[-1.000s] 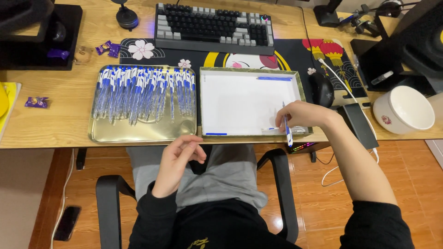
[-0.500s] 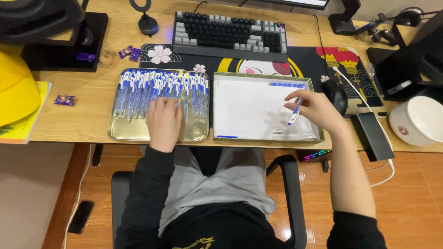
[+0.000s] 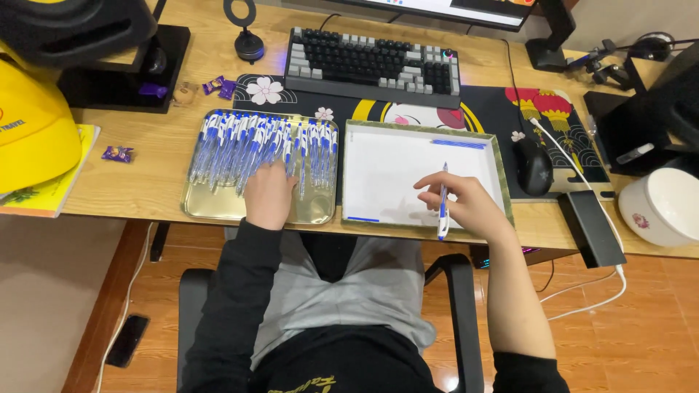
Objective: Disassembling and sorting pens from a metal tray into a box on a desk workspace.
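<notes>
Head view: a seated person's two hands are seen from above at the surface's near edge.
Right hand point(image 3: 470, 207): closed around a blue-and-white pen point(image 3: 443, 204), held upright over the white tray point(image 3: 386, 164).
Left hand point(image 3: 269, 193): laid flat, fingers spread, on the blue pens point(image 3: 255, 142) in the gold tray point(image 3: 211, 207).
Trays: set side by side, touching.
Behind them: a keyboard point(image 3: 375, 65) towards the far edge; a black mouse point(image 3: 534, 166) just beside the white tray.

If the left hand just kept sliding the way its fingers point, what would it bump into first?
The left hand points up the gold tray, so it would first meet the blue pens there; it probably touches them already.
</notes>
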